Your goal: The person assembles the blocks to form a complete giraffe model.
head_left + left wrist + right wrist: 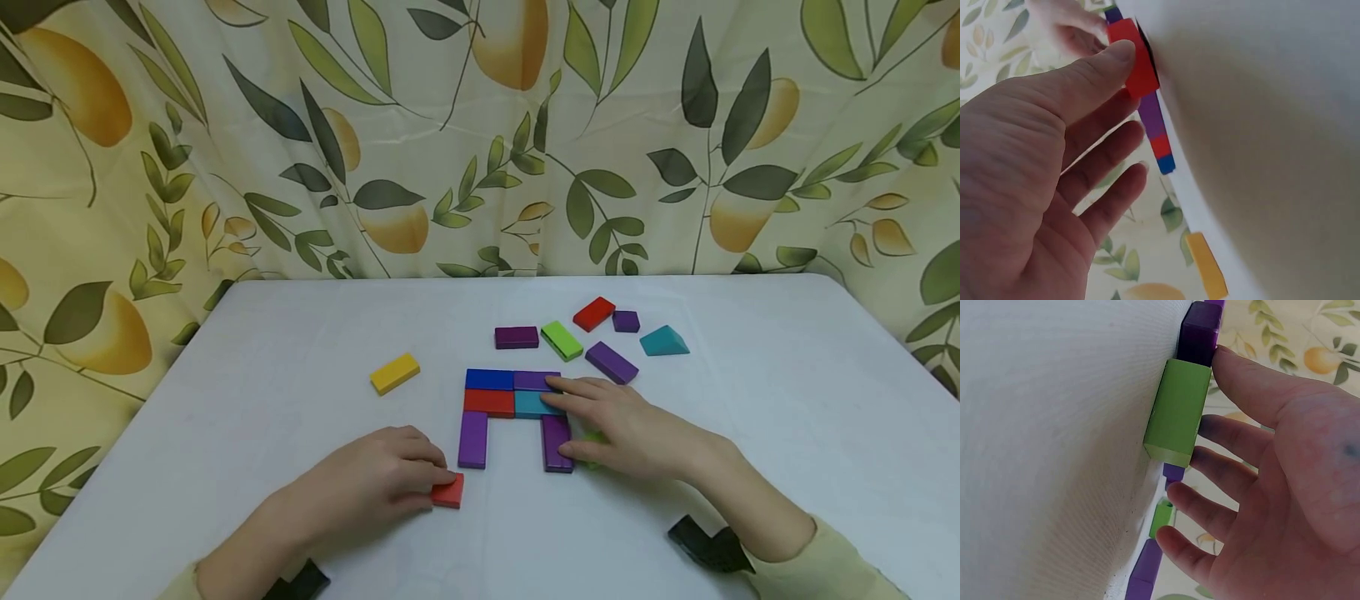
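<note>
In the head view my left hand (pixel 360 479) pinches a red block (pixel 450 493) at the table's near middle; the left wrist view shows the thumb over the red block (pixel 1130 72). My right hand (pixel 648 425) lies with extended fingers over the right side of a flat block arrangement, touching it. That arrangement has a blue block (pixel 489 379) and a purple block (pixel 531 380) on top, a red block (pixel 489 402) and a teal block (pixel 529 405) below, and two upright purple blocks, left (pixel 472 440) and right (pixel 556 446). A green block (pixel 1177 412) sits partly hidden beneath my right hand.
A yellow block (pixel 395 373) lies to the left. Behind the arrangement are a dark purple block (pixel 517 337), a green block (pixel 562 341), a red block (pixel 594 314), a small purple block (pixel 626 322), a purple block (pixel 612 362) and a teal wedge (pixel 664 341).
</note>
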Demonstrator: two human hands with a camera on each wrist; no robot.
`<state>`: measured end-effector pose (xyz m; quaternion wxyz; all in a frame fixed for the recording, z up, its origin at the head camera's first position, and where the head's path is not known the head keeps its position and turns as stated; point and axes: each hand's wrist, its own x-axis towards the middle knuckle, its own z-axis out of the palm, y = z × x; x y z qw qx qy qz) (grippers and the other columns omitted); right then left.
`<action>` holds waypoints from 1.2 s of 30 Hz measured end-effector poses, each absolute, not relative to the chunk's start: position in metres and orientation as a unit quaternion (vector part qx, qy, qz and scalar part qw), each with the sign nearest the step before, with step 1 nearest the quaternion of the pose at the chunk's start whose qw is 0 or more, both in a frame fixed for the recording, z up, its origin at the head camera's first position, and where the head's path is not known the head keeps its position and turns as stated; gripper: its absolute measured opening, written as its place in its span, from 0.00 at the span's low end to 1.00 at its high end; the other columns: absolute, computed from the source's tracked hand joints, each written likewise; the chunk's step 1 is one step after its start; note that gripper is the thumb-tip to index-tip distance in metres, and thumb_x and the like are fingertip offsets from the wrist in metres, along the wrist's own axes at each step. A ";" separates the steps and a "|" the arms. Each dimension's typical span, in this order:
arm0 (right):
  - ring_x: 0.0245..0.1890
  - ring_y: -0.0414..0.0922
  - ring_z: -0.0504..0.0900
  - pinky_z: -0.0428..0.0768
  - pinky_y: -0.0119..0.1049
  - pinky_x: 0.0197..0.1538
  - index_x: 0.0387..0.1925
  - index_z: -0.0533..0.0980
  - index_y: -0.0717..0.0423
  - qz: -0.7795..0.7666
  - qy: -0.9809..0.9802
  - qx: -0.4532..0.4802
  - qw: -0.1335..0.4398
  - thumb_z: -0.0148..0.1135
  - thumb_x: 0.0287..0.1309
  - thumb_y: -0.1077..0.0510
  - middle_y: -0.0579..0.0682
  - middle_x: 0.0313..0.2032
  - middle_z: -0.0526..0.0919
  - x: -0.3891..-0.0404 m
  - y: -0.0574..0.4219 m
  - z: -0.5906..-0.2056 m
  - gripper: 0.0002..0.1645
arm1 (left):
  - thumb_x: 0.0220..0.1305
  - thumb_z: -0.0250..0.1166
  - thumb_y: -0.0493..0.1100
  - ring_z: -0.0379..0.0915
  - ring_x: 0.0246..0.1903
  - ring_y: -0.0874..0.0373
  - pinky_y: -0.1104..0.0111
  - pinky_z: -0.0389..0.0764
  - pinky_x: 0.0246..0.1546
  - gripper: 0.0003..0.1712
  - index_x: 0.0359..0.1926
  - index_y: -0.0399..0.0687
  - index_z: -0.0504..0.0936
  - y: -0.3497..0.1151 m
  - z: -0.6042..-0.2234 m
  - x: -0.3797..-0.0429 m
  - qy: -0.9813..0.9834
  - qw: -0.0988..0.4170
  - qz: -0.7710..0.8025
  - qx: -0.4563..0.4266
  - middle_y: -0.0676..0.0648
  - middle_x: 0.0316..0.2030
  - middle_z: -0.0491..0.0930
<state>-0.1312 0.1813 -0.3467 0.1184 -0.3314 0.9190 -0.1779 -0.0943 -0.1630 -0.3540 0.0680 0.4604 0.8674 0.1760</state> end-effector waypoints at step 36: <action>0.72 0.61 0.60 0.60 0.69 0.66 0.72 0.69 0.50 -0.182 0.919 -0.329 0.119 0.63 0.67 0.40 0.54 0.74 0.63 -0.132 0.182 -0.347 0.38 | 0.68 0.69 0.46 0.74 0.58 0.60 0.63 0.72 0.62 0.18 0.57 0.52 0.86 -0.139 -0.357 -0.104 0.845 -0.002 0.093 0.527 0.57 0.53 0.83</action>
